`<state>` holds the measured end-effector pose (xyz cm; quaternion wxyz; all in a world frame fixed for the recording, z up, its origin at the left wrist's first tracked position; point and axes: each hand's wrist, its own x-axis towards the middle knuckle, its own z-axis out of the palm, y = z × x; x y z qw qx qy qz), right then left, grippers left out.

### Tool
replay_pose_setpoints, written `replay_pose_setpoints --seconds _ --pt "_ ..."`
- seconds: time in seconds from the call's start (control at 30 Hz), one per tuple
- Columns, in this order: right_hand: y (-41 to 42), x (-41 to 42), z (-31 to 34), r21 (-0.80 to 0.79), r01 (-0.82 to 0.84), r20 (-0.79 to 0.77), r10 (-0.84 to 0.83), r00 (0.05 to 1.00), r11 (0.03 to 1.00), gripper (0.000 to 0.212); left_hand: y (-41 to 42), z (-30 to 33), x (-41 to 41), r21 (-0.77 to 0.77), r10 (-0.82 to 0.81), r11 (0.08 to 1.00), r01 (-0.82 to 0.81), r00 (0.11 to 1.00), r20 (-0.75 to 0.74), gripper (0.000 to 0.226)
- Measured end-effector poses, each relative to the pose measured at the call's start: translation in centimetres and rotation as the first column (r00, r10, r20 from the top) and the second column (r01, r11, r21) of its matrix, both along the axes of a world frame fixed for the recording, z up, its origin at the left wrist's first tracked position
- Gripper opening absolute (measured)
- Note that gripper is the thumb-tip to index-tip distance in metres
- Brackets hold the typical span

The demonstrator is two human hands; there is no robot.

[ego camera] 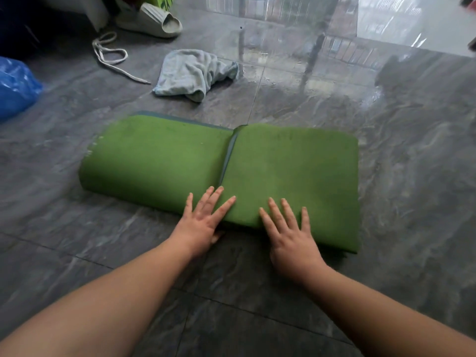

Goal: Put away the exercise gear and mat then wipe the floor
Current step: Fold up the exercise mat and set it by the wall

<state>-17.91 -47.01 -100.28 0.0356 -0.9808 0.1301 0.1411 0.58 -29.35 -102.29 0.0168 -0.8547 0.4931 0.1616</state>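
Left hand and right hand, fingers spread flat, press near edge of rolled green foam mat on grey tile floor

— What's the mat like?
— Matt green foam, faintly grainy, a bit scuffed.
— And the floor?
— Glossy grey stone-look tile, mirror-bright farther back.
— The towel?
— Soft pale terry cloth, crumpled. The bag is shiny blue plastic.

The grey tile floor carries a green mat under the fingers. Beyond the fingers lie a towel, a lace and a slipper; far left, a blue bag.
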Motion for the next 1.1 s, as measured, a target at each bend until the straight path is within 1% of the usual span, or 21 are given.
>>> replay_pose_setpoints --seconds 0.03,0.07,0.1,0.17,0.23,0.33,0.4,0.53,0.6,0.7,0.8,0.87,0.93,1.0,1.03,1.1 --pt "1.3 0.9 0.0 0.024 -0.059 0.007 0.059 0.998 0.998 0.093 0.8 0.1 0.5 0.018 0.066 0.998 -0.066 0.998 -0.004 0.108" --pt "2.3 1.9 0.0 0.033 -0.072 0.026 0.071 0.997 0.997 0.090 1.4 0.2 1.0 0.015 0.138 0.990 -0.138 0.990 -0.008 0.105" --pt "3.1 2.9 -0.1 0.040 -0.044 0.038 0.043 0.998 0.998 0.088 2.2 0.2 1.6 0.015 0.202 0.979 -0.201 0.979 -0.014 0.101" --pt "3.8 4.4 -0.7 0.064 0.057 -0.040 -0.054 0.998 0.996 0.087 3.6 0.0 2.7 0.035 0.268 0.963 -0.267 0.963 -0.032 0.090" --pt "3.9 5.1 -1.4 0.064 0.098 -0.097 -0.092 0.991 0.993 0.089 4.9 -0.2 3.9 0.069 0.236 0.970 -0.234 0.971 -0.030 0.079" --pt "3.7 5.3 -2.1 0.060 0.104 -0.128 -0.095 0.987 0.993 0.088 5.9 -0.6 4.9 0.151 0.150 0.978 -0.144 0.988 -0.029 0.071" --pt "3.7 5.4 -1.9 0.035 0.087 -0.137 -0.081 0.987 0.996 0.086 5.7 -0.8 4.9 0.203 0.127 0.972 -0.121 0.992 -0.019 0.069" --pt "3.9 6.1 -1.3 -0.012 0.053 -0.167 -0.054 0.984 0.999 0.082 4.9 -0.6 4.9 0.276 0.127 0.954 -0.118 0.992 -0.016 0.075" --pt "3.9 6.6 -0.8 -0.014 0.060 -0.166 -0.062 0.984 0.998 0.083 4.9 -0.3 4.8 0.254 0.142 0.958 -0.131 0.990 -0.025 0.080" --pt "3.8 6.7 -0.1 0.014 0.108 -0.128 -0.106 0.986 0.994 0.088 4.8 0.5 4.2 0.165 0.147 0.976 -0.143 0.989 -0.012 0.090" --pt "3.3 6.1 1.0 0.044 0.169 -0.052 -0.167 0.985 0.985 0.095 3.7 2.0 3.2 0.119 0.129 0.985 -0.127 0.992 -0.011 0.100" --pt "2.6 5.9 2.1 0.059 0.208 0.019 -0.210 0.978 0.976 0.097 2.5 3.0 2.3 0.112 0.121 0.986 -0.124 0.992 0.030 0.103" --pt "1.6 5.6 3.6 0.076 0.239 0.068 -0.244 0.967 0.968 0.095 1.3 4.2 1.9 0.072 0.133 0.987 -0.140 0.986 0.100 0.098" --pt "0.6 5.0 5.2 0.095 0.240 0.127 -0.250 0.960 0.966 0.093 -0.2 5.7 1.9 -0.002 0.186 0.982 -0.188 0.974 0.131 0.084" --pt "0.0 4.6 5.9 0.101 0.233 0.160 -0.247 0.956 0.967 0.094 -1.0 6.5 1.8 -0.036 0.218 0.976 -0.215 0.969 0.116 0.078" --pt "-1.2 3.5 6.9 0.105 0.226 0.215 -0.244 0.946 0.969 0.097 -2.8 8.2 1.0 -0.082 0.255 0.964 -0.252 0.966 0.030 0.071"
